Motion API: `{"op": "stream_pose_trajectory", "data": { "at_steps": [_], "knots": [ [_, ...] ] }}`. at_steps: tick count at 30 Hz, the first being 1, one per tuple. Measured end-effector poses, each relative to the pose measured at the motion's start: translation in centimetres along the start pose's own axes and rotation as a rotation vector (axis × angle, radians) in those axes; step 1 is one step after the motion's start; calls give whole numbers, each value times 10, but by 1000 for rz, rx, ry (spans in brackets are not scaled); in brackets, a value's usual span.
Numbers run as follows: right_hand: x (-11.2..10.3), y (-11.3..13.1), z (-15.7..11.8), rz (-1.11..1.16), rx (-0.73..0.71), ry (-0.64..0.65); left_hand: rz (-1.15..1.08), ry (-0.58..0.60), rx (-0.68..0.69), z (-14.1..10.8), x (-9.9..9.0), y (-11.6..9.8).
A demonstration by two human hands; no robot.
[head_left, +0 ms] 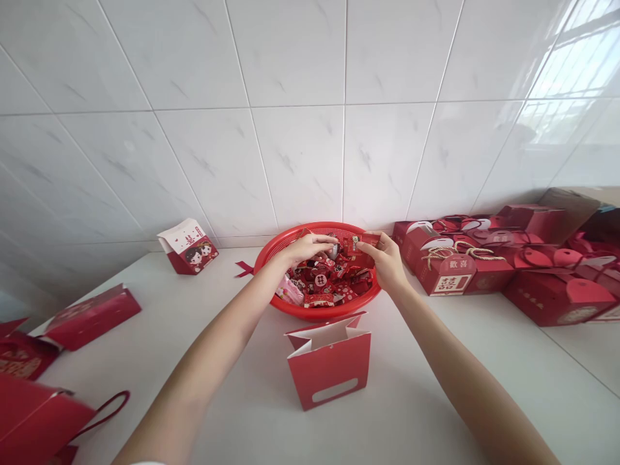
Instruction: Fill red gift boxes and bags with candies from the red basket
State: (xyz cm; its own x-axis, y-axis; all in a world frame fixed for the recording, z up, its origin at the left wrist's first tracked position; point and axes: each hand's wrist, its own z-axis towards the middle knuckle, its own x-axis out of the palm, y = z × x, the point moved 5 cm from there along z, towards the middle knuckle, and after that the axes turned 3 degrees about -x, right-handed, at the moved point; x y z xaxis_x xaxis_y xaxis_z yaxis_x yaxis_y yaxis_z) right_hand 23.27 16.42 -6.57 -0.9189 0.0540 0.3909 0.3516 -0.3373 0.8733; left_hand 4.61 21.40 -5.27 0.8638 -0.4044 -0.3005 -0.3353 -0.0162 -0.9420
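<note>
A red plastic basket [317,315] stands by the wall, filled with wrapped candies [322,279], mostly red. Over its left part, my left hand [310,248] is closed at the fingertips around a small candy in a shiny wrapper [333,252], partly hidden by the fingers. At the basket's right rim, my right hand [385,258] pinches a flat red packet [356,245] between thumb and fingers. In front of the basket, a red paper gift box [329,371] stands upright with its top open and a pale oval window low on its front.
A white and red box [188,248] with cartoon figures stands back left. Red boxes [92,316] and a dark red cord handle [109,410] lie along the left side. Several red gift boxes [448,271] crowd the right side. White tiled wall [300,161] rises behind the table.
</note>
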Motion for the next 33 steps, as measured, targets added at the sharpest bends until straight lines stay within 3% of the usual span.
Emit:
{"op": "stream_pose_trajectory", "data": {
  "at_steps": [4,7,12,17,20,23,29,33],
  "knots": [
    [0,-1,0,9,18,-12,12,136,32,1,6,-1],
    [1,0,0,2,12,0,224,232,29,-3,13,2],
    [1,-1,-1,-22,17,6,759,228,16,-6,24,14],
    [1,-1,-1,-38,9,12,846,240,63,-3,39,20],
    [2,0,-2,-31,4,23,842,260,89,-4,44,18],
    [2,0,-3,-22,13,13,787,194,103,-5,40,11],
    [2,1,-2,-16,17,11,195,150,31,-3,27,2],
    [2,0,-2,-10,24,19,28,66,-2,1,18,3]
  ]
}}
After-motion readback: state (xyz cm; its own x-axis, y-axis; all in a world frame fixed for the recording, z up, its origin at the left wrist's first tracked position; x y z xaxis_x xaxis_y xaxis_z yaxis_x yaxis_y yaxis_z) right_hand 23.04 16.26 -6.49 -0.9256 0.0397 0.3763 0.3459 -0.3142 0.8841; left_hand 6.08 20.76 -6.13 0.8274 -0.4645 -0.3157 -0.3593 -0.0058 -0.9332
